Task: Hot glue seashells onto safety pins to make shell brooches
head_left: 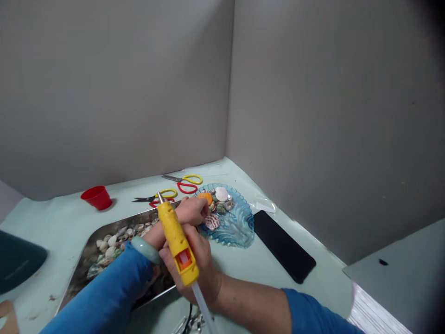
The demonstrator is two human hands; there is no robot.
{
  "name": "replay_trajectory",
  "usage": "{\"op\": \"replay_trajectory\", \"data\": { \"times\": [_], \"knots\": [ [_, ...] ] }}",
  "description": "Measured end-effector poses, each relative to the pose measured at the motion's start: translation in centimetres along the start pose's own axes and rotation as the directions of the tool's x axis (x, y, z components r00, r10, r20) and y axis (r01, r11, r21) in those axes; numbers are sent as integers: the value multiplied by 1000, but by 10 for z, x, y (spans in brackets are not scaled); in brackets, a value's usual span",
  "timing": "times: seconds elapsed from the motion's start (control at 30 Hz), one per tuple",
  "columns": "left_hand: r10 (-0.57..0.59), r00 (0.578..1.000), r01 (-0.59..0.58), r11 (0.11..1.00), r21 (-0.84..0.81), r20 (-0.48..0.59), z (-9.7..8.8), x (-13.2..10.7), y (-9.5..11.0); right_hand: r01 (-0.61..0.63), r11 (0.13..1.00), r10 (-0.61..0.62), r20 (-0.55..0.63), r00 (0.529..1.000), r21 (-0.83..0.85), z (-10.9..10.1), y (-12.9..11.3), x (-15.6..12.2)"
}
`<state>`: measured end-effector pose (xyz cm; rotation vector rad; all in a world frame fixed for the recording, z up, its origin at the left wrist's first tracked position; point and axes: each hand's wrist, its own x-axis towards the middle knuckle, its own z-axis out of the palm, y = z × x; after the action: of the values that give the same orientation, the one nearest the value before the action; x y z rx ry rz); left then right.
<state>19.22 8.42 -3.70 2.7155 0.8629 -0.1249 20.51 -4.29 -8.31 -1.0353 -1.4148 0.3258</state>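
My right hand [194,250] is wrapped round a yellow hot glue gun [173,232], its metal nozzle tilted up and away from me and a clear glue stick [203,304] coming out of its back end. Beyond it, my left hand [193,211] reaches across the tray to the left edge of a blue scalloped glass dish [239,225]. Its fingers are curled together; whatever they hold is hidden. Right by those fingertips is a striped reddish scallop shell [211,221]. An orange shell [206,197], a white shell [221,194] and several small shells lie in the dish.
A metal tray [81,264] of small shells sits under my left arm. Two pairs of scissors [189,180] and a red cup [98,198] are behind it. A black phone [283,246] lies at right, a dark green container [21,260] at left. Grey panels stand behind.
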Motion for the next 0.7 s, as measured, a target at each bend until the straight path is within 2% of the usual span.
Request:
{"op": "replay_trajectory", "data": {
  "times": [0.13,0.3,0.53,0.7],
  "knots": [
    [3,999,-6,996,-84,-38,2,5,-8,48,999,-48,-18,999,-5,0,-2,2],
    [19,989,-40,989,-139,-144,3,10,-15,112,993,-113,-69,991,-20,1,-1,2],
    [35,964,-66,992,-111,-265,-4,15,-11,76,996,-78,-39,996,-53,2,2,-1],
    [36,953,-71,992,-106,-300,-7,13,-12,59,998,-60,-28,998,-36,2,1,-1]
  ]
}}
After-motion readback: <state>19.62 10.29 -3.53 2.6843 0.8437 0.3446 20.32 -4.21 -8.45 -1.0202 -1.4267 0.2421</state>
